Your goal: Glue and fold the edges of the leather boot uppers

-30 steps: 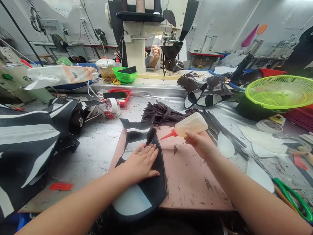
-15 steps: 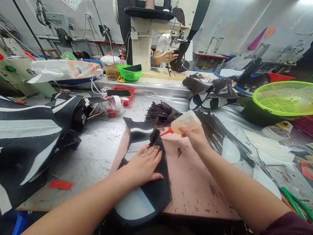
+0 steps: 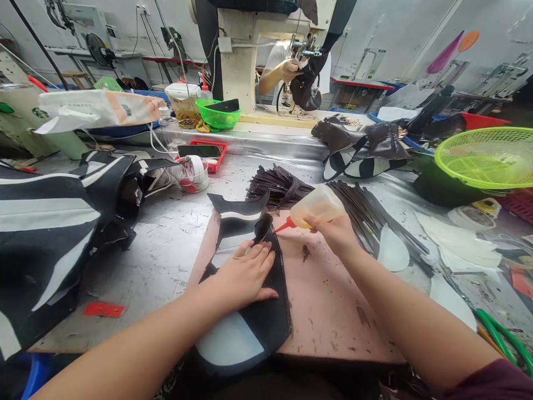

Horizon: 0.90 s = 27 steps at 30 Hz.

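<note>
My left hand (image 3: 245, 275) lies flat, fingers spread, on a black leather piece (image 3: 275, 316) with white backing patches. Part of that piece is hidden under the hand. In my right hand (image 3: 331, 228) is a clear squeeze bottle (image 3: 318, 205) holding yellowish liquid, tilted to the left. Its red nozzle (image 3: 285, 224) meets the right edge of the leather piece, just above my left fingertips. Underneath lies a pinkish board (image 3: 316, 294) with worn spots. A bundle of dark leather strips (image 3: 287, 186) lies just behind the bottle.
Black and white leather pieces (image 3: 54, 216) pile up at left, near a red strip (image 3: 104, 309). Dark leather parts (image 3: 362, 145), a green-yellow basket (image 3: 487, 158) and green-handled scissors (image 3: 499, 336) are at right. Behind, a person's hand (image 3: 289, 69) holds a dark piece at a sewing machine (image 3: 237, 61).
The red nozzle has shifted slightly down along the leather edge. My left hand stays in place. The view has tilted a little, and the person behind has moved their dark piece.
</note>
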Tool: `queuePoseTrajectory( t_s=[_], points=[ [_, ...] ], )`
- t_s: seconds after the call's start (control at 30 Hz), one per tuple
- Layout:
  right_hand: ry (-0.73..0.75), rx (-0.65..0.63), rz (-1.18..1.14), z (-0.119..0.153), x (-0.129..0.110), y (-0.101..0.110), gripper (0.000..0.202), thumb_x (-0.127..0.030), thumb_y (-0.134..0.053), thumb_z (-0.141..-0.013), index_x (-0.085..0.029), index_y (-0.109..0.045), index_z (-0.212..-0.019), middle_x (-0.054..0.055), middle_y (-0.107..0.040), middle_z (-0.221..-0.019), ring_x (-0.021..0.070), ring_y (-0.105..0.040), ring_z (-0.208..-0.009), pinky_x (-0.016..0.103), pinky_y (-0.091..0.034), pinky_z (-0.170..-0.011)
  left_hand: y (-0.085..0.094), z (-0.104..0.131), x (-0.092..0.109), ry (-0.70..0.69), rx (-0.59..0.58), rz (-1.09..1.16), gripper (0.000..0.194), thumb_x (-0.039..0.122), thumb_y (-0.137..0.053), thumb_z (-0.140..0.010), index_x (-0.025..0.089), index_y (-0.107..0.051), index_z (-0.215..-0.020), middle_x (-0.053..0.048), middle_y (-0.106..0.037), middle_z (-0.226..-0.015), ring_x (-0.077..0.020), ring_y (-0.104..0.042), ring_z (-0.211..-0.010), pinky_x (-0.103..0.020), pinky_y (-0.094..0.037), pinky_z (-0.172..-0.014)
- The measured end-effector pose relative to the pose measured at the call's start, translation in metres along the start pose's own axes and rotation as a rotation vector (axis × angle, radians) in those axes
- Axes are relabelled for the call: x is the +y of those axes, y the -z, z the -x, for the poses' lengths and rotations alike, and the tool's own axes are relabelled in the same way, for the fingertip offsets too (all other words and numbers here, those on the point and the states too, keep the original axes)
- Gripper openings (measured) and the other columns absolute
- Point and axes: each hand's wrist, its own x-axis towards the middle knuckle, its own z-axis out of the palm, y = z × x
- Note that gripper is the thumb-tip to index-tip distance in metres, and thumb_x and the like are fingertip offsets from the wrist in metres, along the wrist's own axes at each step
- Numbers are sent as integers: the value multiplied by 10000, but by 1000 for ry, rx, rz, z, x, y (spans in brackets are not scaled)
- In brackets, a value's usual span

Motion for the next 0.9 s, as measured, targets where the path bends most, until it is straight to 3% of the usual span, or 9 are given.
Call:
queuePoseTrajectory(
  t_s=[0.43, 0.67, 0.9],
  points=[
    [-20, -15, 61, 42, 7, 25, 407, -425, -772, -541, -146, -612, -791, 59, -643, -725, 190, -603, -607, 272, -486, -409, 4, -3, 1, 4, -70, 47, 732, 615, -432, -795, 58, -420, -1271, -184, -369, -1363, -259, -329, -1283, -413, -191, -1070],
    [-63, -14, 65, 71, 11, 36, 384, -396, -774, -561, -164, -610, -819, 43, -634, -735, 185, -598, -627, 268, -493, -421, 9, -4, 3, 8, -118, 110, 1087, 807, -515, -526, 61, -378, -1305, -201, -313, -1391, -302, -283, -1298, -424, -102, -1088],
    [-140, 4, 60, 102, 3, 43, 419, -386, -783, -539, -171, -597, -846, 59, -645, -768, 233, -621, -702, 303, -517, -472, 9, -6, 4, 13, -140, 113, 1098, 816, -505, -519, 62, -377, -1307, -196, -298, -1402, -305, -275, -1299, -418, -59, -1091]
  ],
)
